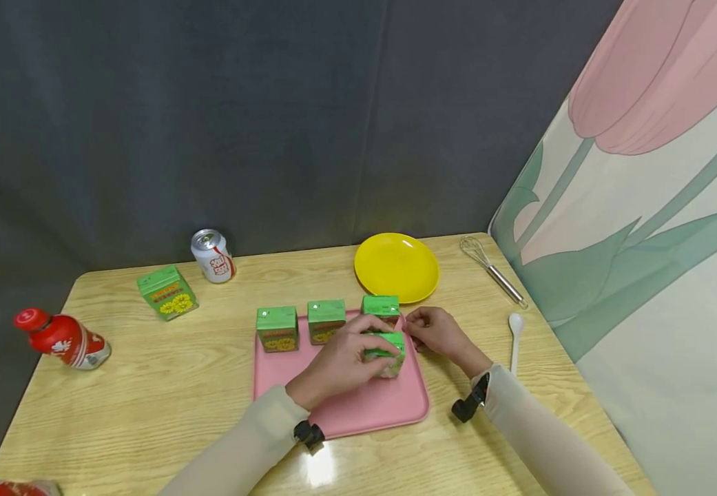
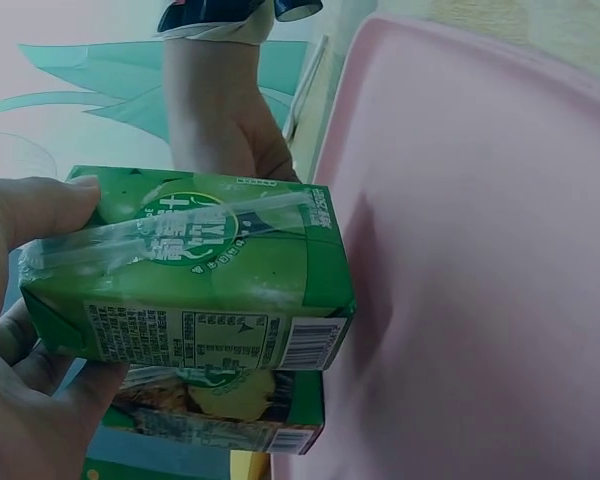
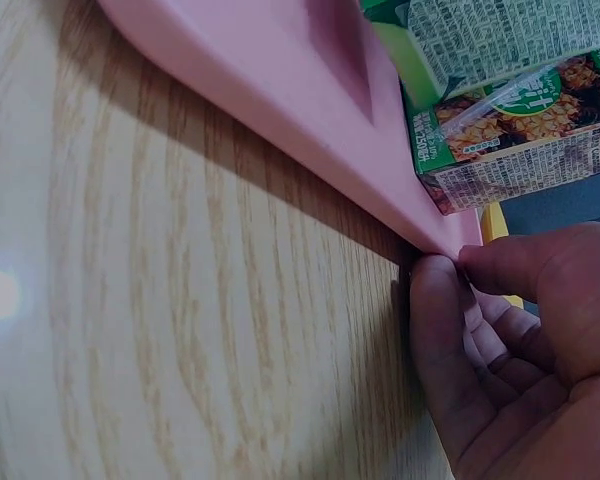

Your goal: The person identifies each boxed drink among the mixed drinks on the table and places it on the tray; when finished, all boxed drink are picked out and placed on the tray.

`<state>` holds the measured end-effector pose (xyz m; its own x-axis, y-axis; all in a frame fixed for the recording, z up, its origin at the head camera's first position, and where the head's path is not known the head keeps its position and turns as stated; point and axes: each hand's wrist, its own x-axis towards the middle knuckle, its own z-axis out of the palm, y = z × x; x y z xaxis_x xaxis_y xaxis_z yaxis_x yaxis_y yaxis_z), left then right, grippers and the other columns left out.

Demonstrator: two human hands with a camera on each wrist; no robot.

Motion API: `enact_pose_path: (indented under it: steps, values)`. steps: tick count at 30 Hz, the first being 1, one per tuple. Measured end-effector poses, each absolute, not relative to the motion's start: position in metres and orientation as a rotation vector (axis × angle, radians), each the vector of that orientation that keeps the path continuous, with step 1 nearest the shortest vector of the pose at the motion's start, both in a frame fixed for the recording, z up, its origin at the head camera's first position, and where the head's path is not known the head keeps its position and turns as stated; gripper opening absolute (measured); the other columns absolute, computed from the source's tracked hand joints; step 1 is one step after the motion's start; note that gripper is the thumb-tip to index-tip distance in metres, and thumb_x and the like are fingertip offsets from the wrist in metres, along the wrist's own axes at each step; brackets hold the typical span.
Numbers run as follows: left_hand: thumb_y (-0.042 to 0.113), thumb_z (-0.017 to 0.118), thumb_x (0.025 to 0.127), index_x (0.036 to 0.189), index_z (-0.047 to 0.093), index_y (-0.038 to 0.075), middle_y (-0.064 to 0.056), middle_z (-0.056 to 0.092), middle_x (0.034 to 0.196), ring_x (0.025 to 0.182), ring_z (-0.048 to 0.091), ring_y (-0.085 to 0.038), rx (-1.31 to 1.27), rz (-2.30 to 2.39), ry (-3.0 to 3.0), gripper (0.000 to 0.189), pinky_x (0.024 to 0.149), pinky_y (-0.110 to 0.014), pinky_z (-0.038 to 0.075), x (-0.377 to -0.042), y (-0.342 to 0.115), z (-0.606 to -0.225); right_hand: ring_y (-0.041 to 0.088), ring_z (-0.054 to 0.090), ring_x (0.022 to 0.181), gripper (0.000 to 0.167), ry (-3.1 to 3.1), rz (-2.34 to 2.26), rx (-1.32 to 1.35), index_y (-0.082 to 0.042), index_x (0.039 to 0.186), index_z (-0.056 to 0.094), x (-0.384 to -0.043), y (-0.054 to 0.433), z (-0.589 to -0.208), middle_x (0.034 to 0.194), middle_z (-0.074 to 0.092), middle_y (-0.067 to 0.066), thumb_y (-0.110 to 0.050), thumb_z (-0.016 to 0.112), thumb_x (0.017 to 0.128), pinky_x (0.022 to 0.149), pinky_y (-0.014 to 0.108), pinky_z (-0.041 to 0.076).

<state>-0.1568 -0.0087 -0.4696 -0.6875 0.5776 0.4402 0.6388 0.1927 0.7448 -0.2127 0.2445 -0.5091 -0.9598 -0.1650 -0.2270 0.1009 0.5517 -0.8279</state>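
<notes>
My left hand (image 1: 344,357) grips a green juice box (image 2: 195,265) between thumb and fingers, near the right side of the pink tray (image 1: 373,408). A clear wrapped straw (image 2: 250,207) runs along that box. In the left wrist view the box appears tilted or close above the tray; whether it touches is unclear. Just behind it stands another juice box (image 3: 540,130) in the tray's far right corner. Two more, a left juice box (image 1: 277,329) and a middle juice box (image 1: 326,322), stand along the far edge. My right hand (image 1: 441,336) pinches the tray's rim near that corner.
A yellow plate (image 1: 397,265) lies behind the tray. To the right are a whisk (image 1: 494,271) and a white spoon (image 1: 515,337). On the left stand a can (image 1: 213,256), a separate green carton (image 1: 168,293) and a tilted-looking red bottle (image 1: 67,339). Another red bottle (image 1: 7,488) shows at bottom left.
</notes>
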Motion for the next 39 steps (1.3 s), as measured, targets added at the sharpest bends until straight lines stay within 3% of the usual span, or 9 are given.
enact_pose_path:
  steps: [3, 10, 32, 39]
  values:
    - [0.016, 0.081, 0.090, 0.102, 0.081, 0.019, 0.009, 0.057, 0.125, 0.111, 0.054, -0.008, -1.217, -1.516, -2.371, 0.012, 0.074, -0.023, 0.051, -0.158, -0.007, -0.473, 0.018, 0.065, 0.066, 0.020, 2.512, -1.364, -0.062, 0.004, 0.110, 0.068, -0.213, 0.244, -0.509, 0.085, 0.070, 0.007, -0.014, 0.067, 0.100, 0.061, 0.032, 0.057]
    - [0.016, 0.080, 0.091, 0.101, 0.081, 0.018, 0.009, 0.056, 0.126, 0.119, 0.051, -0.009, -1.223, -1.478, -2.376, 0.011, 0.089, -0.026, 0.049, -0.161, -0.003, -0.478, 0.016, 0.064, 0.065, 0.020, 2.527, -1.344, -0.063, 0.004, 0.109, 0.068, -0.214, 0.243, -0.509, 0.083, 0.069, 0.006, -0.014, 0.067, 0.100, 0.061, 0.031, 0.057]
    - [0.017, 0.083, 0.088, 0.096, 0.081, 0.021, 0.011, 0.058, 0.127, 0.119, 0.052, -0.010, -1.286, -1.397, -2.323, 0.009, 0.093, -0.026, 0.047, -0.159, 0.001, -0.480, 0.015, 0.064, 0.066, 0.021, 2.499, -1.365, -0.074, 0.006, 0.111, 0.066, -0.213, 0.242, -0.508, 0.085, 0.070, 0.007, -0.013, 0.066, 0.101, 0.060, 0.031, 0.058]
    - [0.030, 0.082, 0.089, 0.106, 0.079, 0.022, 0.009, 0.058, 0.128, 0.119, 0.052, -0.013, -1.246, -1.303, -2.302, 0.019, 0.095, -0.031, 0.045, -0.161, -0.013, -0.462, 0.016, 0.064, 0.066, 0.020, 2.490, -1.370, -0.050, 0.005, 0.111, 0.066, -0.213, 0.243, -0.506, 0.085, 0.070, 0.007, -0.012, 0.066, 0.101, 0.060, 0.032, 0.058]
